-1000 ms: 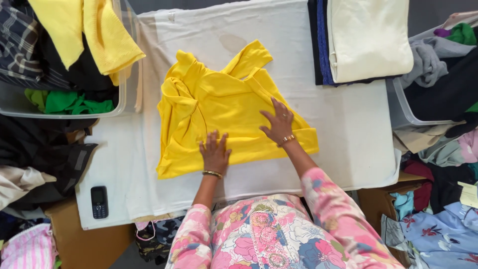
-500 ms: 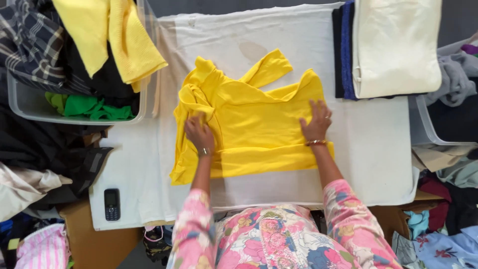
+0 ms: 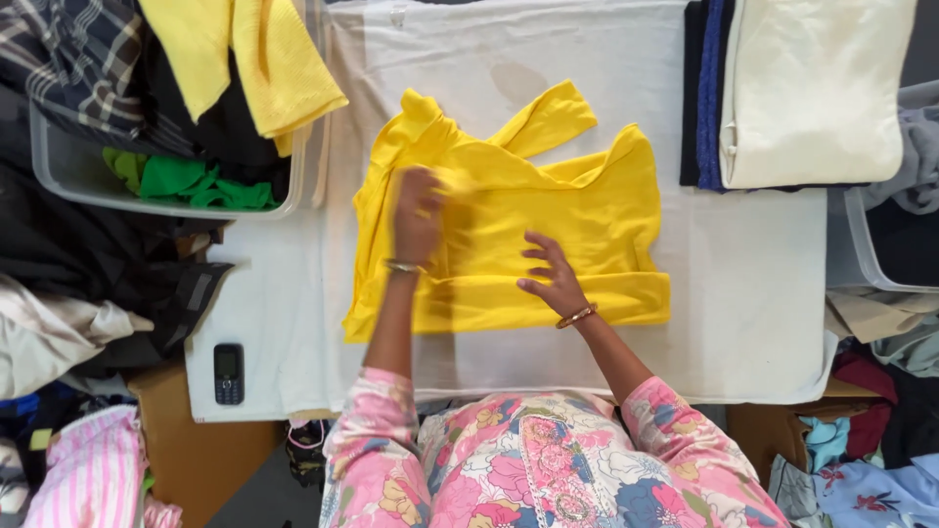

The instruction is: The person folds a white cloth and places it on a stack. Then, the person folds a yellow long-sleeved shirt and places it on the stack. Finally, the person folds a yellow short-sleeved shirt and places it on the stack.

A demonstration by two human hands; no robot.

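1. A yellow shirt (image 3: pixel 528 235) lies spread on the white-covered tabletop (image 3: pixel 763 284).
2. The left hand (image 3: pixel 419 213) sits on the shirt's left part, blurred; I cannot tell whether it grips.
3. The right hand (image 3: pixel 553 274) rests open, fingers spread, on the shirt's lower middle.
4. A black phone (image 3: pixel 228 373) lies well left of the shirt.

Views: one only, head-worn; nothing shared with a second view.
Position: above the worktop (image 3: pixel 753 293), at the person's own head.
Facing: straight down; the person's floral sleeves and chest fill the lower centre of the frame.
Nearness: close; the white-covered worktop spans most of the frame.
Edges: clothes bin (image 3: pixel 59 176) upper left, folded stack (image 3: pixel 812 88) upper right.
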